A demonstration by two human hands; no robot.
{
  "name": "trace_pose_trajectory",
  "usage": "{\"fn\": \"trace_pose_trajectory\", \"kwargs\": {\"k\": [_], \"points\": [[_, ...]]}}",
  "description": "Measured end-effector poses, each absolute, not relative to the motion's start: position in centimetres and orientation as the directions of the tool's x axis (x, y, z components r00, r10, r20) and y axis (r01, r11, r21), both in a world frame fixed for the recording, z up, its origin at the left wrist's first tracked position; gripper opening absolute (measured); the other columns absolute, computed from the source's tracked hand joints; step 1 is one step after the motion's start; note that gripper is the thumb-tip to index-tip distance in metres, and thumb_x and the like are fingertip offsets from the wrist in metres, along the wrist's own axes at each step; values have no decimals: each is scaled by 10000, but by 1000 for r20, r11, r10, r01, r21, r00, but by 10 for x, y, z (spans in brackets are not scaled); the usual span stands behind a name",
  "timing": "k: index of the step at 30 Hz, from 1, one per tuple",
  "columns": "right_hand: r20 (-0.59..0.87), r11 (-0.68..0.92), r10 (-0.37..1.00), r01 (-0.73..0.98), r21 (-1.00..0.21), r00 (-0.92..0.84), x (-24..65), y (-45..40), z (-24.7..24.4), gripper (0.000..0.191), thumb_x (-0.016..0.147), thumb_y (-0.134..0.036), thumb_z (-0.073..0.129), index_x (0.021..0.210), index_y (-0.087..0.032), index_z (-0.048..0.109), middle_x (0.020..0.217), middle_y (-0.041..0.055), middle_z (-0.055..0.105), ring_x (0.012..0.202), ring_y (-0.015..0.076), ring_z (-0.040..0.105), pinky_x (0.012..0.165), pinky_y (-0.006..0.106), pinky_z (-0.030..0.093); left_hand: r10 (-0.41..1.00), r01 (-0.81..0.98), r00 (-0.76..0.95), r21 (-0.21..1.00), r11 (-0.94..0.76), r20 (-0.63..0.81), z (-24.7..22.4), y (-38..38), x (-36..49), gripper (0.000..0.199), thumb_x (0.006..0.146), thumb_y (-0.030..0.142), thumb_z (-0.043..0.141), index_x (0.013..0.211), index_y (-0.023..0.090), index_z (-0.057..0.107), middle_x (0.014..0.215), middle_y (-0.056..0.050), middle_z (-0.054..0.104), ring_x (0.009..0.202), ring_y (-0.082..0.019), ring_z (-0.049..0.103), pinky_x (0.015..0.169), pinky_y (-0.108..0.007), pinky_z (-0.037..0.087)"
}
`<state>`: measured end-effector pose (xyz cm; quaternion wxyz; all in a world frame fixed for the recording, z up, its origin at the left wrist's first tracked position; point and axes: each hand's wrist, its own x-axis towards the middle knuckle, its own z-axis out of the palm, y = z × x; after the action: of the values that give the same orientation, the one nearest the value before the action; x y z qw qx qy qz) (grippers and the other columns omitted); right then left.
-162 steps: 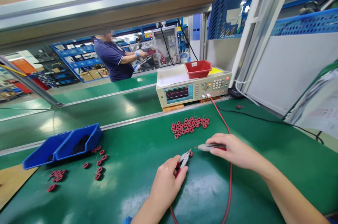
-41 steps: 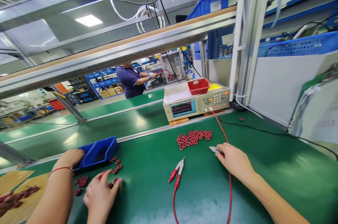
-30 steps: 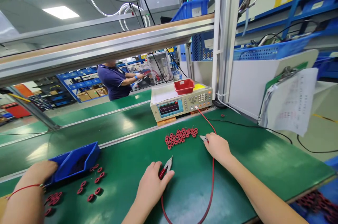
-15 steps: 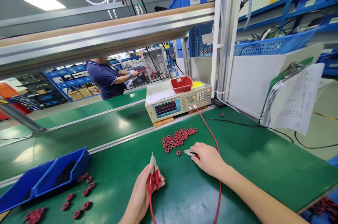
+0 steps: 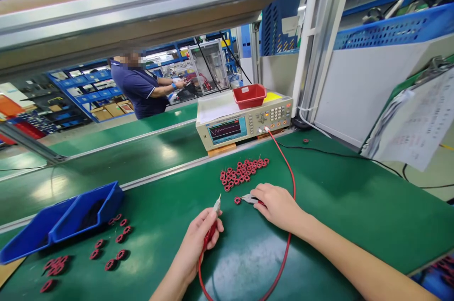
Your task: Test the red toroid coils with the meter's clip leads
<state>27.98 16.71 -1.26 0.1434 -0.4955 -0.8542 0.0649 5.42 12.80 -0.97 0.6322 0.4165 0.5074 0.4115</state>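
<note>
Head camera: a clip (image 5: 217, 205) is being gripped in the left hand (image 5: 204, 234); a second clip (image 5: 248, 199) is being held in the right hand (image 5: 275, 202), its tip at a lone coil (image 5: 237, 200) on the bench (image 5: 159, 244) near the coil pile (image 5: 244, 172).

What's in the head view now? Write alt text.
A person's left hand and right hand each hold a red-handled clip, the right one's tip at a red coil on a green bench, before clustered coils and an instrument.

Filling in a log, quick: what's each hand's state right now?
Left hand: closed, holding a clip.
Right hand: closed, holding the other clip, its tip at a red ring.
</note>
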Motion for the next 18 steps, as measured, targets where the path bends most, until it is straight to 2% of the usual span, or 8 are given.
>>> {"fn": "trace_pose_trajectory", "kwargs": {"k": [9,12,13,15,17,18], "points": [[178,606,796,759,-239,-579,274,163,-9,156,850,-252,524,979,-221,605,893,11,619,840,181,550,688,276,380,953,25,119,960,278,-279,-5,129,54,386,795,511,558,911,143,579,664,12,546,453,-36,365,390,-138,249],[162,521,853,827,-212,-496,280,163,-7,134,828,-220,519,920,-230,617,876,0,623,837,169,562,692,265,378,982,223,56,961,163,-179,-8,135,44,411,809,536,496,933,154,587,666,8,539,471,-73,402,415,-176,296],[158,464,885,863,-199,-439,284,164,-7,129,815,-197,515,886,-217,622,858,8,625,826,175,568,691,270,377,994,353,5,931,99,-107,-10,137,40,408,807,531,491,951,163,591,682,0,551,507,-100,445,453,-200,343],[156,334,938,926,-177,-308,294,167,-5,136,788,-142,496,815,-167,627,806,53,624,788,206,577,687,302,375,995,630,-84,777,7,59,-13,142,29,381,806,500,488,987,184,600,771,-32,593,655,-177,538,602,-280,432],[171,233,964,957,-172,-204,303,169,-3,170,780,-93,458,804,-108,626,793,115,615,780,249,577,695,347,370,979,802,-114,597,-11,171,-16,146,20,352,811,458,478,1008,197,608,880,-62,610,827,-249,562,761,-367,435],[184,201,968,964,-175,-168,306,170,-2,190,784,-80,441,831,-86,625,816,139,610,801,268,572,711,366,367,973,836,-116,549,-13,200,-16,148,16,343,807,443,481,1006,198,615,901,-70,607,871,-270,557,801,-394,423]]}}
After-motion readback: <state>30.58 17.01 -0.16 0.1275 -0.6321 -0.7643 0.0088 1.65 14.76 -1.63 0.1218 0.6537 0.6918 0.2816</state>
